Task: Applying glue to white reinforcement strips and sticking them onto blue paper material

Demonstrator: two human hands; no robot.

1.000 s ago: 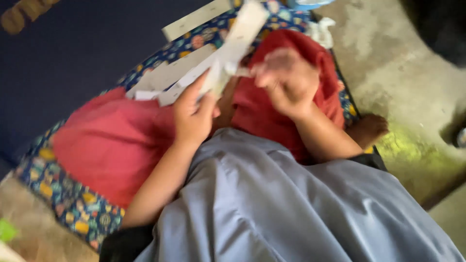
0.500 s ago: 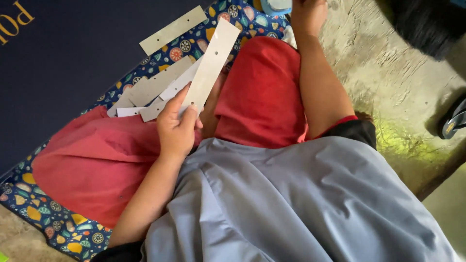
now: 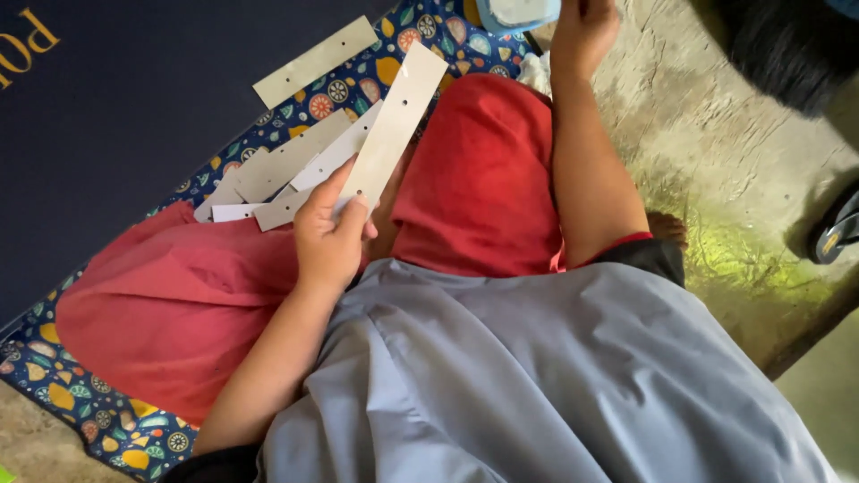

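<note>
My left hand (image 3: 331,237) grips a long pale card strip (image 3: 398,112) with small punched holes, held slanting up to the right above my lap. Several more strips (image 3: 282,165) lie fanned under it on the patterned mat, and one strip (image 3: 315,61) lies apart on the dark blue sheet's edge. My right hand (image 3: 583,25) is stretched out to the top edge, fingers curled beside a light blue container (image 3: 514,13); whether it holds anything cannot be told. My red trousers (image 3: 483,179) and grey shirt (image 3: 537,385) fill the foreground.
A dark blue sheet (image 3: 134,116) covers the upper left, over a colourful patterned mat (image 3: 116,429). Rough concrete floor (image 3: 716,152) lies to the right, with a dark sandal (image 3: 837,234) at the right edge and a black object (image 3: 778,45) at top right.
My right hand left the strips near my left hand and reached away to the top by the blue container. My left hand keeps holding the long strip.
</note>
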